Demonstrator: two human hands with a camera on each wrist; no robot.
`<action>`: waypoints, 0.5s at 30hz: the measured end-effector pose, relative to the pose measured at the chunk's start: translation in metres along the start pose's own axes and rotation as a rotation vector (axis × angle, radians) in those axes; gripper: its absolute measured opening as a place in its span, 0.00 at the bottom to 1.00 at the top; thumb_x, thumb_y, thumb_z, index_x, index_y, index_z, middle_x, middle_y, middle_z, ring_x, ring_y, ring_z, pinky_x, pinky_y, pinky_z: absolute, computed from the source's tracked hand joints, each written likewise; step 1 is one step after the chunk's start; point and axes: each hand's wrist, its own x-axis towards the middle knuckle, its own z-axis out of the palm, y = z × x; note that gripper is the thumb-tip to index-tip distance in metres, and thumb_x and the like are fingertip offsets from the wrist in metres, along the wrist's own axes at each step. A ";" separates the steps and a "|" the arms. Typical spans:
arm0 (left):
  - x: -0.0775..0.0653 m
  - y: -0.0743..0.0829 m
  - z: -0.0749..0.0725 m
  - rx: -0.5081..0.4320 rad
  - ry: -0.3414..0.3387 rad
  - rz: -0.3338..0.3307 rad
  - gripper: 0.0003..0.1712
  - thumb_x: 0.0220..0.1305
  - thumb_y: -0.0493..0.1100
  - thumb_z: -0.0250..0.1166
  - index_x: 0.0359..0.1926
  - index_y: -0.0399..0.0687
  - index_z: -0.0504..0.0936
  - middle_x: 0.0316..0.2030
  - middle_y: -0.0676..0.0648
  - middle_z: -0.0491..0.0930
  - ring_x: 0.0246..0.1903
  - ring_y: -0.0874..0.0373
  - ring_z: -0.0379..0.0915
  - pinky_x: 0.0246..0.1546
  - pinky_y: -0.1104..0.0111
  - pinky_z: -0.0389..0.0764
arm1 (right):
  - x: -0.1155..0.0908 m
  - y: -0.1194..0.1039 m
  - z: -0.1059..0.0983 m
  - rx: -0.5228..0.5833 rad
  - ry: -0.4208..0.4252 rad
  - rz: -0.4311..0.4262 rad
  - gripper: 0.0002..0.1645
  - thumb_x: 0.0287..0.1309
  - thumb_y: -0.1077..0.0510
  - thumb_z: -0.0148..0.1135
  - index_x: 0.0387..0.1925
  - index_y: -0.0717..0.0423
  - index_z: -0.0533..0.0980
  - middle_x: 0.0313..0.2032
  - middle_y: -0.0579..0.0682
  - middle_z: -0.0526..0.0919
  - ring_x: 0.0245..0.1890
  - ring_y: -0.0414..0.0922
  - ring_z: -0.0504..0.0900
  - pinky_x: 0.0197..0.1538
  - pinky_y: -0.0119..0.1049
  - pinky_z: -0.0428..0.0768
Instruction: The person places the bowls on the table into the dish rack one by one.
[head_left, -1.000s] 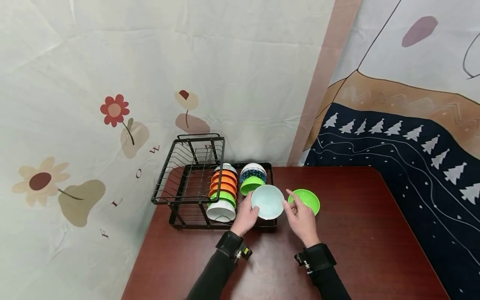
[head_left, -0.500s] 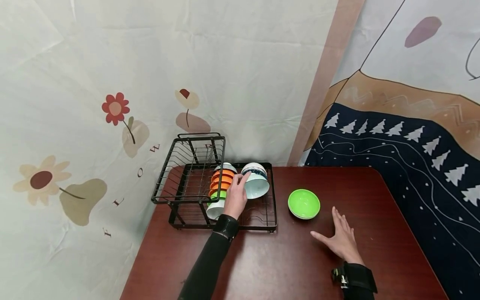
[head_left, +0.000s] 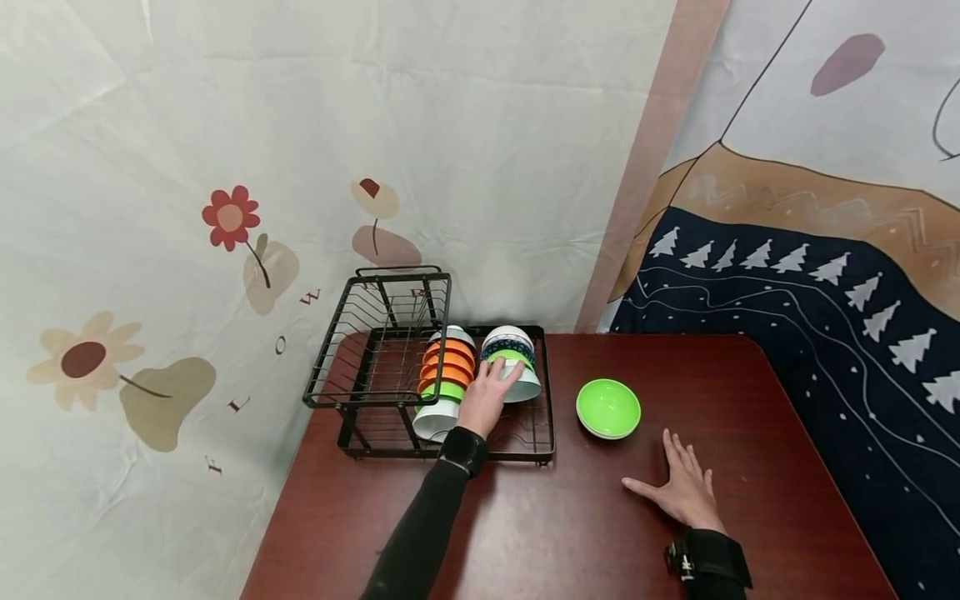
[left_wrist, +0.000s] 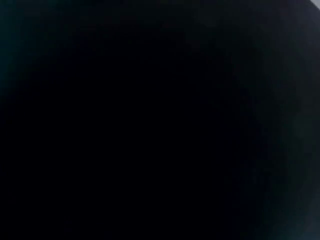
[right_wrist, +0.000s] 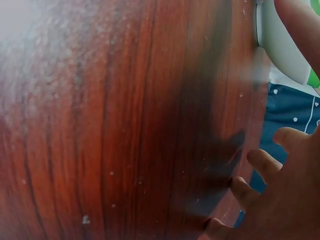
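Note:
In the head view my left hand (head_left: 483, 398) reaches into the black dish rack (head_left: 546, 400). Its thumb and fingers hold the pale blue-white bowl (head_left: 524, 387) near its base, the bowl tilted on its side in front of a green bowl (head_left: 504, 357). My right hand (head_left: 684, 490) hovers over the table with fingers and thumb spread, holding nothing. Close to it stands an upright bowl, bright green inside (head_left: 608, 408), whose white outer wall (right_wrist: 285, 45) shows in the right wrist view. The left wrist view is almost wholly dark.
Orange bowls (head_left: 448, 367), a green one and a white bowl (head_left: 435, 421) line the rack's left row. Behind the green bowl in the right row sit patterned bowls (head_left: 508, 335). An upper wire basket (head_left: 382, 342) overhangs the rack's left side. The brown table (head_left: 570, 517) carries everything.
The pale bowl went from between both hands into the rack, then shifted slightly toward me with the left hand. My right hand drew away to the right, its fingers spreading.

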 end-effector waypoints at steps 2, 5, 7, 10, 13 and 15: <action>0.000 0.001 0.004 0.059 0.003 0.016 0.35 0.71 0.27 0.69 0.70 0.65 0.81 0.59 0.44 0.80 0.52 0.49 0.79 0.30 0.73 0.88 | 0.001 0.000 0.000 -0.004 -0.005 0.000 0.88 0.55 0.24 0.77 0.89 0.65 0.34 0.86 0.76 0.38 0.86 0.78 0.33 0.79 0.86 0.30; 0.001 0.004 0.009 0.115 0.024 0.029 0.31 0.70 0.27 0.69 0.65 0.63 0.80 0.56 0.45 0.79 0.51 0.49 0.79 0.25 0.75 0.84 | 0.001 0.001 -0.001 -0.011 -0.019 0.007 0.86 0.57 0.24 0.77 0.88 0.65 0.34 0.86 0.76 0.37 0.86 0.78 0.31 0.79 0.85 0.29; 0.001 0.006 0.014 0.139 0.043 0.036 0.28 0.71 0.28 0.68 0.63 0.62 0.80 0.54 0.45 0.79 0.50 0.49 0.79 0.23 0.75 0.82 | 0.000 0.002 -0.002 -0.016 -0.027 0.013 0.86 0.58 0.25 0.76 0.88 0.65 0.33 0.86 0.76 0.37 0.86 0.78 0.30 0.80 0.85 0.28; 0.001 0.008 0.021 0.175 0.057 0.046 0.25 0.72 0.30 0.67 0.62 0.59 0.79 0.53 0.45 0.79 0.50 0.48 0.80 0.23 0.75 0.83 | 0.000 0.001 -0.002 -0.019 -0.029 0.020 0.85 0.58 0.25 0.76 0.89 0.65 0.35 0.86 0.75 0.37 0.86 0.77 0.30 0.80 0.84 0.27; -0.001 0.009 0.027 0.192 0.051 0.036 0.22 0.74 0.31 0.67 0.62 0.59 0.79 0.52 0.45 0.79 0.51 0.47 0.82 0.25 0.73 0.85 | 0.001 0.001 -0.002 -0.012 -0.024 0.017 0.84 0.58 0.25 0.76 0.89 0.65 0.37 0.86 0.76 0.38 0.86 0.77 0.31 0.80 0.84 0.27; -0.002 0.009 0.030 0.197 0.044 0.025 0.23 0.73 0.31 0.67 0.61 0.59 0.79 0.52 0.45 0.80 0.52 0.47 0.82 0.25 0.73 0.85 | 0.001 0.001 -0.001 -0.004 -0.024 0.015 0.83 0.58 0.25 0.76 0.89 0.65 0.37 0.86 0.76 0.39 0.86 0.77 0.31 0.80 0.84 0.27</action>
